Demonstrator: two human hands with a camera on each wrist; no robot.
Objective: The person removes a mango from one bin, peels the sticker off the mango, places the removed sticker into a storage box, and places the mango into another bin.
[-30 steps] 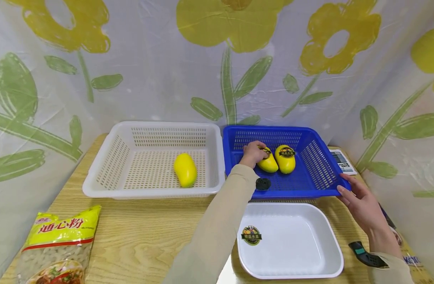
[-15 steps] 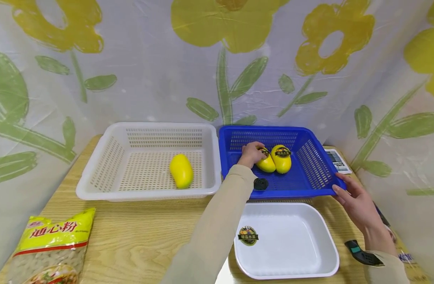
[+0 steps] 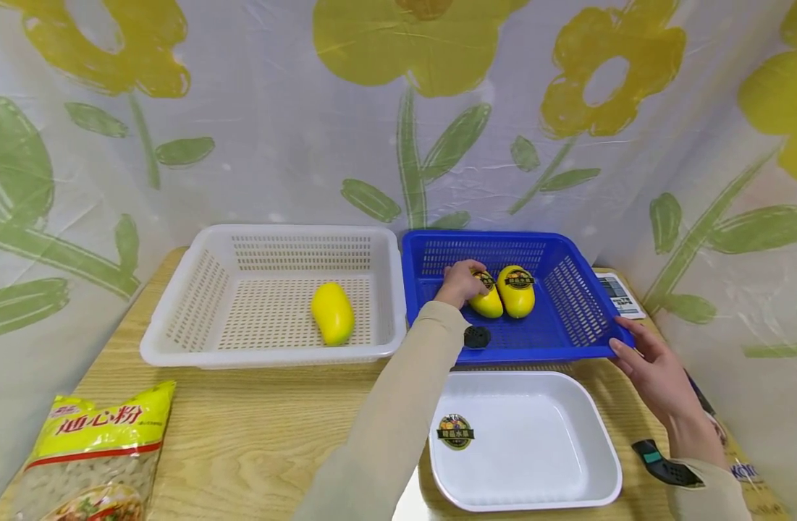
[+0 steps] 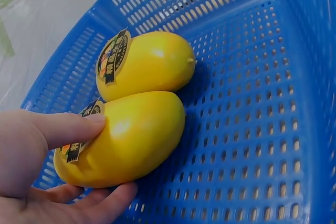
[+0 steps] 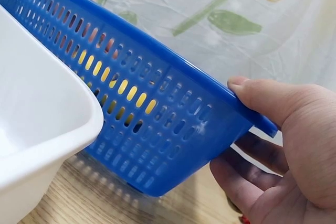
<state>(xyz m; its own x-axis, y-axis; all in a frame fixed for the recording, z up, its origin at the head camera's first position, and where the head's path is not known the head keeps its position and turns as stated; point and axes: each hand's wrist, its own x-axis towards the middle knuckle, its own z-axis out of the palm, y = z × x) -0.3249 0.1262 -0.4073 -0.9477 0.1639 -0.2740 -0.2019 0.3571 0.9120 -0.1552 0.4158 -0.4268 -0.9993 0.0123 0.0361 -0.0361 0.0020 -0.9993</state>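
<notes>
In the blue basket (image 3: 561, 354) two yellow mangoes lie side by side, each with a dark label. My left hand (image 3: 462, 281) grips the left mango (image 4: 134, 135), thumb across its label and fingers curled under its side. Against it rests the second mango (image 4: 157, 59), which the hand does not touch. At the basket's front right corner, my right hand (image 3: 659, 376) holds the rim; the right wrist view shows the thumb (image 5: 257, 95) on top and fingers below. A third mango (image 3: 333, 313) without a visible label lies in the white basket (image 3: 268, 357) to the left.
A white tray (image 3: 535, 441) with a round fruit sticker (image 3: 455, 432) stands in front of the blue basket. At the left front lies a bag of pasta (image 3: 95, 449). A printed card (image 3: 620, 294) lies right of the blue basket. A floral curtain (image 3: 274, 145) hangs behind.
The head view has shifted slightly, so everything sits a little further left. Both hands keep their places, the left on the mango and the right on the basket rim.
</notes>
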